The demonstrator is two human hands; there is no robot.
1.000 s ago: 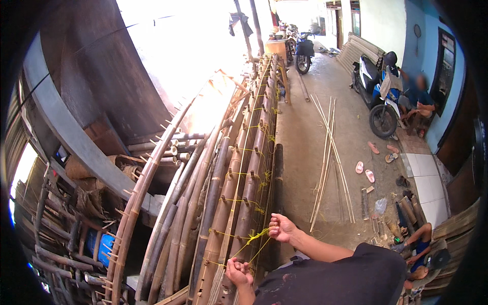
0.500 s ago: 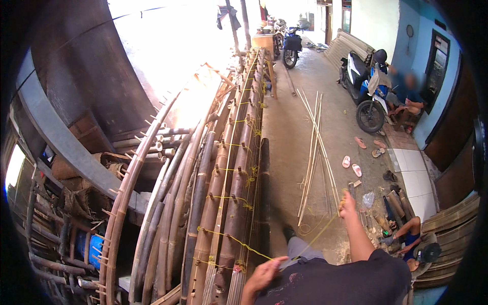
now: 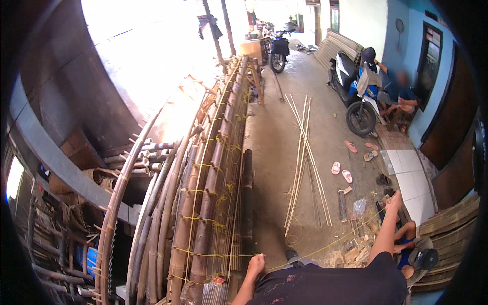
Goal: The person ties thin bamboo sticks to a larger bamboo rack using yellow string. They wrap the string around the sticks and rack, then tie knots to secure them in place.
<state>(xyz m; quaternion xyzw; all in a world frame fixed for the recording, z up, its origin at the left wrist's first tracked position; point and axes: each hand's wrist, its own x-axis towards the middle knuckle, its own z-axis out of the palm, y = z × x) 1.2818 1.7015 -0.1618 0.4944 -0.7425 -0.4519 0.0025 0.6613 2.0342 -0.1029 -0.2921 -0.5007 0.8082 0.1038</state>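
Currently your right hand [image 3: 394, 201] pinches the taut yellow cord [image 3: 325, 247]; your left hand [image 3: 255, 264], fisted, grips it beside the bamboo frame [image 3: 203, 213].

The person wears a black top with faint reddish marks, forearms bare.

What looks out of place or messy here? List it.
Sandals lie scattered singly on the concrete, not paired. Offcuts and shavings litter the floor below the right hand. The yellow cord runs taut from it, past the left hand, to the bamboo frame.
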